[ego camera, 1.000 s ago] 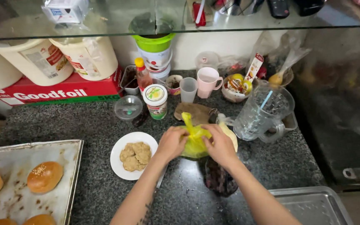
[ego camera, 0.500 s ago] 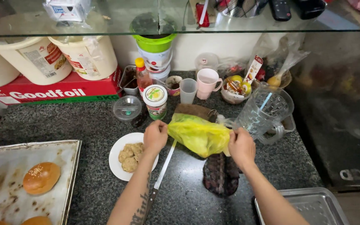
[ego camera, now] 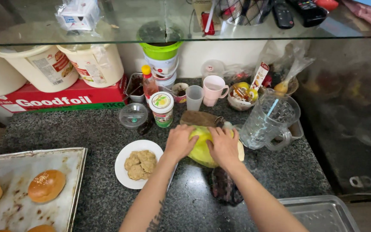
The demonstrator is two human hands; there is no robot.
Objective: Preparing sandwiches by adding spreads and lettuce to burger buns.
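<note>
Item, hands: I see my left hand [ego camera: 180, 141] and right hand [ego camera: 224, 147] laid palm-down, fingers loosely spread, pressing a yellow-green plastic bag [ego camera: 202, 150]. It sits on the dark speckled counter [ego camera: 99, 133], between a white plate [ego camera: 125, 165] and a clear plastic jug [ego camera: 271, 120]. I cannot tell what the bag contains.

Item, containers: the plate carries pale breaded patties [ego camera: 140, 164]. A metal baking tray [ego camera: 9, 172] at the left holds browned buns, one seeded bun [ego camera: 46, 185] nearest its edge. The jug holds a blue straw. A pink mug [ego camera: 213, 89] and a clear cup [ego camera: 194, 97] stand behind the bag; a small bowl [ego camera: 242, 95] beside them is filled with yellow and orange bits. A clear round lidded tub [ego camera: 133, 115] looks empty.

Item, packages: a short labelled jar [ego camera: 162, 109], a red sauce bottle with yellow cap [ego camera: 149, 82], two cream buckets [ego camera: 48, 66] on a long red box [ego camera: 61, 99], a green-lidded pail [ego camera: 162, 60].

Item, setting: a glass shelf [ego camera: 108, 25] spans overhead; a steel tray [ego camera: 323, 212] sits lower right.
</note>
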